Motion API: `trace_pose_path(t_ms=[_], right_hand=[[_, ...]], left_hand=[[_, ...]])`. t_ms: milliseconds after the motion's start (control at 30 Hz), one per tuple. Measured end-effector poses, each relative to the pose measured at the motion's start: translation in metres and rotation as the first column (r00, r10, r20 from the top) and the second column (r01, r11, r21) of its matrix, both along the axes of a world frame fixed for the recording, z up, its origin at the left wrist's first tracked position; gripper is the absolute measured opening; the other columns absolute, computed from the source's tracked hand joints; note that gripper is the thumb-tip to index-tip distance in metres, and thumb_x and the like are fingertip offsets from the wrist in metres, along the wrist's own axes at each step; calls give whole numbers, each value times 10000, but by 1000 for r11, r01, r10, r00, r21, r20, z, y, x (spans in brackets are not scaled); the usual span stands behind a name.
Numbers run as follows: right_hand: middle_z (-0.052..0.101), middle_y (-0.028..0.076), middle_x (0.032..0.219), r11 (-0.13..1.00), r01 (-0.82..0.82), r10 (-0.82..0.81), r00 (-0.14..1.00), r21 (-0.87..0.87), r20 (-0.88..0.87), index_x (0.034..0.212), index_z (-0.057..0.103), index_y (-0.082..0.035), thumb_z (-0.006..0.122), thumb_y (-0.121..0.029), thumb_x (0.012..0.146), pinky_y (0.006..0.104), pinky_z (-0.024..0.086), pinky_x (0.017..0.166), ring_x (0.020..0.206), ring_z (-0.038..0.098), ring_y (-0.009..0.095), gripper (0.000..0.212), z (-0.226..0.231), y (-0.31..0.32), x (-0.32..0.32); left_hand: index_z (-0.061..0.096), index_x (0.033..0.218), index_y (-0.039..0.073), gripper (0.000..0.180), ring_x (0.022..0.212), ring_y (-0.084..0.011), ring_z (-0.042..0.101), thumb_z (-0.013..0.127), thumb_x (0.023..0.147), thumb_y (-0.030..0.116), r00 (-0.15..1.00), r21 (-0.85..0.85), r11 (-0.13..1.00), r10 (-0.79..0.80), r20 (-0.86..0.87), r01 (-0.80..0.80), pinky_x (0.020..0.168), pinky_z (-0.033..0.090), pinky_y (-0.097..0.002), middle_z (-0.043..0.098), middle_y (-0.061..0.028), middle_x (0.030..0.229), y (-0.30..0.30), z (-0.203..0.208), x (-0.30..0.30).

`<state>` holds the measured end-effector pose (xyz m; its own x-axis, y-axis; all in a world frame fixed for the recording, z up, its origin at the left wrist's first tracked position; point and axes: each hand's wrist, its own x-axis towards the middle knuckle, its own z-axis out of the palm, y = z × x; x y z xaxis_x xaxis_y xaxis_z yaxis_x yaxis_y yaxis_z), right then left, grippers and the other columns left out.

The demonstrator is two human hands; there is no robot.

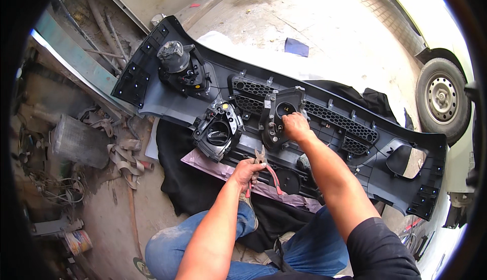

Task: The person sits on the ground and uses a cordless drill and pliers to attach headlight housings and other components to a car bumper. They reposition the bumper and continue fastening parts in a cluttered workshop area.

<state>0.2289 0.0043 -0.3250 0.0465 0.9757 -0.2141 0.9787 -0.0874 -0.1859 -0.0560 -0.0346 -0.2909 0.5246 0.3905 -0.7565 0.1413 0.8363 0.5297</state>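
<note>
**Head view: lamp-type housing under the right hand, work judged unfinished**

The black bumper lies inner side up over a black cloth. Near its middle sits the black housing, its round opening uncovered. The right hand is at the right edge of that opening, fingers bent inward; cannot tell whether they pinch anything. The left hand, nearer, has its fingers closed around red-handled pliers, whose jaws stand parted, pointing far and apart from the housing.

Progress (judgement): partway. The housing is positioned and within reach; its opening is unfinished, and the pliers are not applied to it. A second lamp unit lies just left, a third unit farther left; whether either is fastened or merely resting cannot be told. Nor can I tell whether parts are going on or coming off.

Hard to make out: right fingertips, hidden by the hand; bumper parts beneath the right forearm; small clips, too small to read. The left-side clutter is dim; the vehicle at far right is cut by the rim.
</note>
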Motion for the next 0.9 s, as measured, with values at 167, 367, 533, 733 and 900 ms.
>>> trace_pose_path(t_ms=[167,367,533,733,900], right_hand=[[775,243,1045,968,231,-242,964,-97,-112,1000,791,-29,678,-198,913,512,595,925,1045,750,420,221,32,11,17],[667,71,765,641,620,-705,243,-452,-666,864,769,16,778,-192,940,403,491,594,672,615,194,222,70,4,77],[540,-3,697,497,601,-597,-285,-625,-750,823,673,-100,734,-149,999,357,383,519,578,475,145,192,68,-42,100],[699,74,854,340,572,-547,-525,-746,-652,968,718,-66,580,-96,1034,360,590,651,733,688,219,156,42,-104,88],[640,57,905,322,578,-572,-512,-750,-641,1039,717,-85,696,-151,993,426,595,710,759,627,206,84,33,-116,72]], left_hand=[[703,1011,113,103,488,-46,447,773,956,166,1000,-28,999,15,-21,-16,442,372,-240,577,62,726,-1,-3,-5],[704,1058,97,157,521,-45,442,774,956,194,993,70,991,-117,-16,118,466,345,-239,569,70,749,9,17,32],[703,1060,94,189,515,-47,428,801,942,203,959,121,952,-281,-23,282,457,332,-247,549,73,721,-1,45,73],[725,1042,75,190,475,-64,429,823,921,183,923,240,892,-363,-130,384,444,335,-269,560,47,680,-35,77,94],[779,1110,46,247,533,-70,467,823,898,164,825,293,775,-491,-278,560,496,377,-292,662,10,775,-51,83,102]])
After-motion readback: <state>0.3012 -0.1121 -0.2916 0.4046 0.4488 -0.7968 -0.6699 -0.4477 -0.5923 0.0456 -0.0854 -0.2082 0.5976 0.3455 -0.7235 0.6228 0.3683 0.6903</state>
